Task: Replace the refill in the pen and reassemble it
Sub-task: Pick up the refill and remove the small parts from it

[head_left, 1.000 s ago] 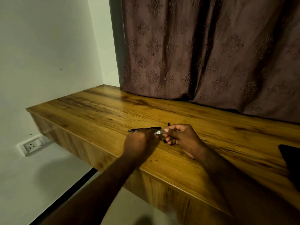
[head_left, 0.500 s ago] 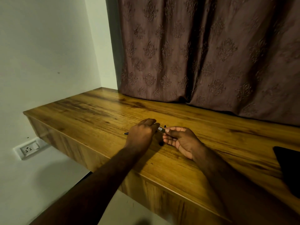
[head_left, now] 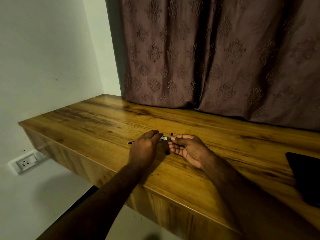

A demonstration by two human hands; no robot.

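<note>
On the wooden table (head_left: 97,122), my left hand (head_left: 145,148) is curled over a thin black pen part (head_left: 130,142); only that part's pointed end shows, to the left of the hand. My right hand (head_left: 188,149) pinches a short silver pen piece (head_left: 165,138) between thumb and forefinger. The piece's left end meets my left fingertips, in line with the black part. A second black pen piece (head_left: 167,152) shows below my right fingers, and its other end pokes out above them. I cannot tell whether it is held or lies on the table.
A flat black object (head_left: 304,177) lies at the table's right edge. A patterned brown curtain (head_left: 207,58) hangs along the back. The table's front edge (head_left: 121,174) runs just under my forearms. A wall socket (head_left: 26,162) sits low on the left.
My left hand has moved forward over the thin black part, which lay bare on the table before. The silver piece in my right hand now meets my left fingertips.
</note>
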